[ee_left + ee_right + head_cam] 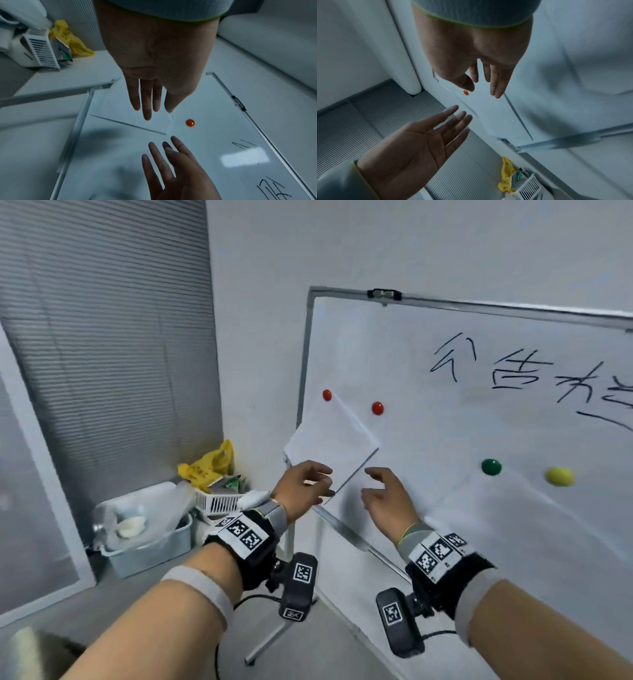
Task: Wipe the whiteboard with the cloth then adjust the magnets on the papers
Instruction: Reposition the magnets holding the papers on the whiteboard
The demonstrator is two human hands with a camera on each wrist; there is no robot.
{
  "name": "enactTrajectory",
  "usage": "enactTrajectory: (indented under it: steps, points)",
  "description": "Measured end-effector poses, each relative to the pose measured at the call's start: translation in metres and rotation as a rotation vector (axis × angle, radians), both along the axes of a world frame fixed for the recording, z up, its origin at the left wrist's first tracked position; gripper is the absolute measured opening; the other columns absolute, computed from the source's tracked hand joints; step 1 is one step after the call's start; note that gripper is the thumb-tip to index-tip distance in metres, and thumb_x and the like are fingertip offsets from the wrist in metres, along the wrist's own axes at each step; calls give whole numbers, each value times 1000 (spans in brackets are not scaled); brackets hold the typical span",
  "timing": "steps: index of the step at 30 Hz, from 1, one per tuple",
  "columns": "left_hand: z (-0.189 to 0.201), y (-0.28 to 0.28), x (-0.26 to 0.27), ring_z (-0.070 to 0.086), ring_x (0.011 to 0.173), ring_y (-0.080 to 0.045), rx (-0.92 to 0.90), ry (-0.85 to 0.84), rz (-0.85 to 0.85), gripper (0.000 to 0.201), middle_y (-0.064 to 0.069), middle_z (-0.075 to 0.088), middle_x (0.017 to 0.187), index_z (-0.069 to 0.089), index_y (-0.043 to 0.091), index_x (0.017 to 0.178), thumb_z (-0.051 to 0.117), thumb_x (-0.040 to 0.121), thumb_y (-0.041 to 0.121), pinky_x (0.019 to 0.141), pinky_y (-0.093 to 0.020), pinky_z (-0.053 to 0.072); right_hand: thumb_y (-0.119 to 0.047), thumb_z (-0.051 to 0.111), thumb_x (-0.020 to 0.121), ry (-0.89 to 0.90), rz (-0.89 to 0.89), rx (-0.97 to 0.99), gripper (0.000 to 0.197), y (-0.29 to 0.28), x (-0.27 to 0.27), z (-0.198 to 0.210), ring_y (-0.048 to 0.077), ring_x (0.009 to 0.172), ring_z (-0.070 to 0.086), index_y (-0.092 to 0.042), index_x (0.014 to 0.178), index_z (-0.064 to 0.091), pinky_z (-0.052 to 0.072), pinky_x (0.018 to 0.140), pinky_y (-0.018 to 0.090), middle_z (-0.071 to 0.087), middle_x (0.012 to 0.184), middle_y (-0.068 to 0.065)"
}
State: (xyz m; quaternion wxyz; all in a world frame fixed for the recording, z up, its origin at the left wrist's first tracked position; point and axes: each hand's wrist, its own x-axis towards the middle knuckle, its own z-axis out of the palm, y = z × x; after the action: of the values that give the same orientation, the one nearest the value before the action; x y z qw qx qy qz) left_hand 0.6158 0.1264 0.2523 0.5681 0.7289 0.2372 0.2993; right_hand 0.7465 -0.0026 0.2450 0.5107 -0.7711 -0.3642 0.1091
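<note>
The whiteboard (428,422) carries black writing at its upper right. A white paper (329,440) hangs tilted near its left edge, pinned at its top corner by a red magnet (327,395). A second red magnet (377,408) sits on bare board. Green (491,467) and yellow (559,476) magnets sit at the top of another paper (513,525). My left hand (301,487) is open, its straight fingers (147,102) over the tilted paper's lower corner. My right hand (387,498) is open, just right of that corner. Both hands are empty. No cloth shows.
On the floor to the left stand a grey bin (147,549) lined with plastic, a white slatted basket (219,503) and a yellow bag (209,463). Blinds (102,337) cover the window on the left. The board's pen rail (346,530) and stand leg (267,642) run below my hands.
</note>
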Motion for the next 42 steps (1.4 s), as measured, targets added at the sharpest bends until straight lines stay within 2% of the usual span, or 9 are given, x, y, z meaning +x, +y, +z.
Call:
enactTrajectory:
  steps: [5,9,12,15,18,21,25,35,42]
  points:
    - [12,13,53,68,105,-23,89,58,-11,34,-4,66,118,61,24,122,68,89,21,93,-41,57,-4,51,94,52,-22,-4,53,3,30,17,14,101,61,-25,143,44,45,81,19,51,131,3]
    - [21,39,93,64,110,-22,81,57,-19,37,-4,64,121,57,24,125,65,90,16,98,-42,54,-2,52,90,48,-91,56,60,32,48,19,23,112,63,-25,144,40,53,98,39,45,134,-2]
    - [22,64,117,65,108,-24,51,20,-76,35,-7,65,119,57,20,124,62,91,10,93,-39,55,-1,57,87,45,-166,124,59,58,57,17,26,103,66,-23,140,42,55,96,46,51,129,1]
    - [23,75,129,64,101,-19,109,-12,-115,33,-10,66,117,57,16,121,58,90,2,87,-31,52,-8,64,86,58,-233,134,42,70,66,17,26,89,72,-21,125,55,58,90,48,65,112,4]
    - [30,90,138,64,95,-15,179,-57,-167,33,-11,67,112,57,15,120,58,90,1,79,-20,51,-25,66,77,-22,-343,89,12,85,74,15,25,74,74,-35,83,63,62,78,48,73,76,-2]
    - [47,93,144,68,92,-11,265,-178,-160,28,1,71,101,61,27,109,65,87,10,81,-19,55,-30,62,75,-65,-400,92,10,88,81,15,25,66,73,-39,77,63,62,71,48,71,62,-3]
    - [67,91,160,67,82,-8,414,-274,-131,26,3,69,98,67,26,106,75,83,17,78,-14,56,-22,65,82,-159,-495,122,16,82,77,30,23,64,72,-37,79,62,62,67,45,69,66,-5]
    - [70,86,183,59,78,-13,716,-263,-73,19,7,60,83,58,24,89,75,82,26,72,-38,55,-26,63,86,-339,-605,-33,6,73,78,72,20,77,71,-25,83,69,57,77,35,75,76,-4]
    - [68,92,167,60,77,-14,386,-399,-158,17,0,67,85,61,21,91,76,83,20,71,-24,53,-26,61,89,-460,-626,-119,9,69,77,89,24,84,66,-22,87,69,46,71,28,74,85,-2]
